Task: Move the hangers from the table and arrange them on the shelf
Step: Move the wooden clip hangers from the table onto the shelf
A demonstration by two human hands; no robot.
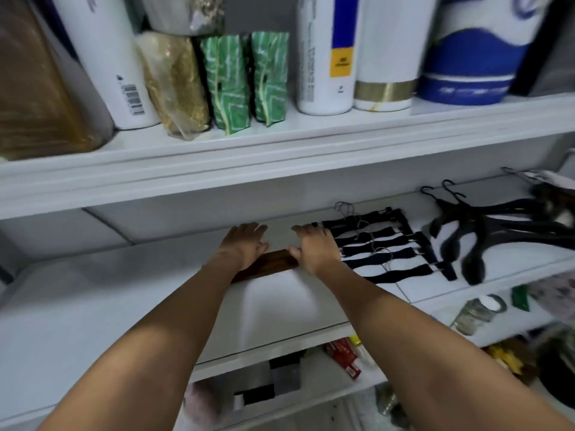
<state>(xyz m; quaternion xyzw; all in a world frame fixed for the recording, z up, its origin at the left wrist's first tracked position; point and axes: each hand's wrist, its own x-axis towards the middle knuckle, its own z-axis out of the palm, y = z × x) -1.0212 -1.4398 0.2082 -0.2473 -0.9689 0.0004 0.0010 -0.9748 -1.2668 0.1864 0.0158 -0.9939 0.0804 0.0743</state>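
While both of your forearms stretch over the broad white shelf board (124,293), its bare run lies left of your left grip (242,244). The room right of your right grip (314,247) is taken, so any sideways slide is safer going left.

Well to the right of that right grip sprawls the heap of black plastic hangers (497,234), arms fanned and hooks toward the back. A shove passed along the row could tip that heap toward the shelf's front lip.

Just beside your right grip, perhaps touching it, lies the flat row of black padded hangers with thin wire hooks (385,244). Nudge rightward and those hooks could snag your knuckles or each other, and the neat row would skew.

Between and under your grips rests the dark brown wooden hanger (270,264), with only a short bar of it showing. Your left grip lies spread and flat on it, pressing. Your right grip bends over its other end, and whether it clasps the wood cannot be told. Lifting away unevenly may swing the bar into the padded row.
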